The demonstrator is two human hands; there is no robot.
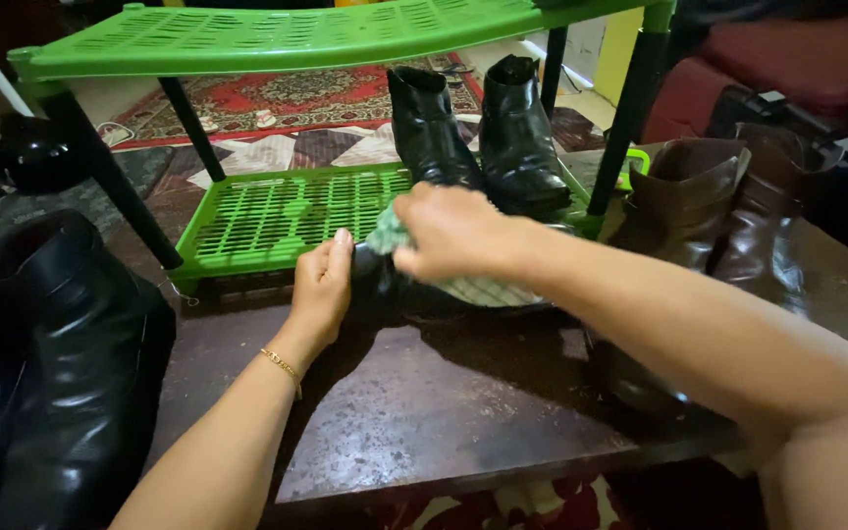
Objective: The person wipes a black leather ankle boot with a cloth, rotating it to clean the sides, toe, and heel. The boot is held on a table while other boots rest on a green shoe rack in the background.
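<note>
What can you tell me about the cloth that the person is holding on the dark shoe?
The cloth is light green with a fine check pattern and looks like soft woven fabric. It is crumpled, partly bunched under the right hand, which presses it on a black shoe. One end spreads flat toward the right. The left hand steadies the shoe beside it.

Warm indoor light falls from above and behind, dim overall. The right hand (453,234) is smeared with motion blur, its fingers soft; the left hand (321,285) is sharper. Below the fingers, both arms cast dark shadows on the table (444,412). Glare streaks the black boots (473,128) beyond the fingers. Corners stretch and darken.
</note>
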